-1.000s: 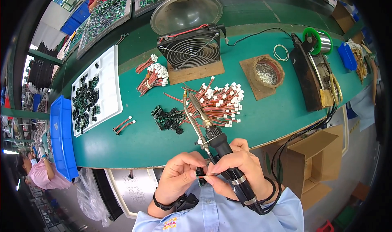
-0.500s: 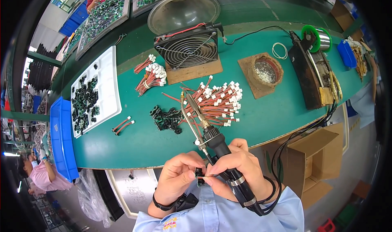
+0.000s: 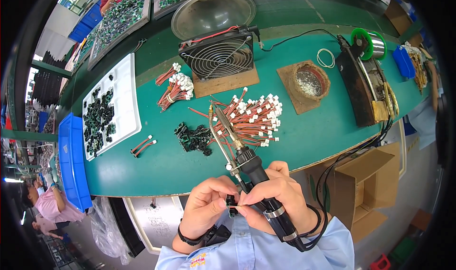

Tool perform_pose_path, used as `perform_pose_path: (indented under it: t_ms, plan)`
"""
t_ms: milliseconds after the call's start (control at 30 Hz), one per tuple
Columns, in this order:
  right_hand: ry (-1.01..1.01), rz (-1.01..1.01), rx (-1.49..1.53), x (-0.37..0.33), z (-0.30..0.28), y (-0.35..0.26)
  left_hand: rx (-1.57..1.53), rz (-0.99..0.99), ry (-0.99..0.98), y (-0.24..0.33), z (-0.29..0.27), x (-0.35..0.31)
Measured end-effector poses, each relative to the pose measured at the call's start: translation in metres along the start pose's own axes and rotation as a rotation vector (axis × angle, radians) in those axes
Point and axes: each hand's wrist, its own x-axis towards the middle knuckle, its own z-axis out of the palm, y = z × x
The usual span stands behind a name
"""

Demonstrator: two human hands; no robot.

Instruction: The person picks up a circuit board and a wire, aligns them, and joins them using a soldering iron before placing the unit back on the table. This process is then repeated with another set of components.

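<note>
Close to my body, my left hand (image 3: 204, 207) pinches a small black and green part (image 3: 231, 203) between thumb and fingers. My right hand (image 3: 286, 196) is wrapped round a black soldering iron (image 3: 253, 170) with a thin metal solder-feed tube beside it. The thumb and fingertip of that hand also meet at the small part, near a thin reddish wire mostly covered by the fingers. The iron's tip points away from me, over a spread of red and black wires (image 3: 249, 120) with white connectors. Left of the tip sits a heap of black parts (image 3: 191, 138).
Two finished-looking wire leads (image 3: 143, 147) lie beside a white tray (image 3: 133, 96) of black parts. A blue bin (image 3: 73, 161) stands at the left edge. Behind are a bundled wire bunch (image 3: 178, 87), a fan (image 3: 221, 56), a solder-scrap pot (image 3: 311, 82) and a solder spool (image 3: 375, 47).
My fingers shift very slightly around the small part, which shows a little less now. The soldering iron stays nearly where it was.
</note>
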Motion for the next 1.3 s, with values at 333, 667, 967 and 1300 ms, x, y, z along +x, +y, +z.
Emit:
perform_pose_path:
  t_ms: [333,667,967,1300]
  plan:
    - [-0.010,-0.009,0.013,0.000,-0.004,0.003,-0.015,0.016,-0.015,-0.002,0.001,0.001]
    - [-0.082,0.039,-0.034,0.004,-0.013,0.001,0.054,-0.135,-0.041,0.019,-0.001,-0.002]
    - [-0.138,0.079,-0.139,0.002,0.006,-0.003,0.279,-0.146,-0.006,0.033,-0.005,-0.008]
    - [-0.152,0.136,-0.126,0.005,0.033,-0.014,0.243,-0.151,0.060,0.052,-0.019,-0.032]
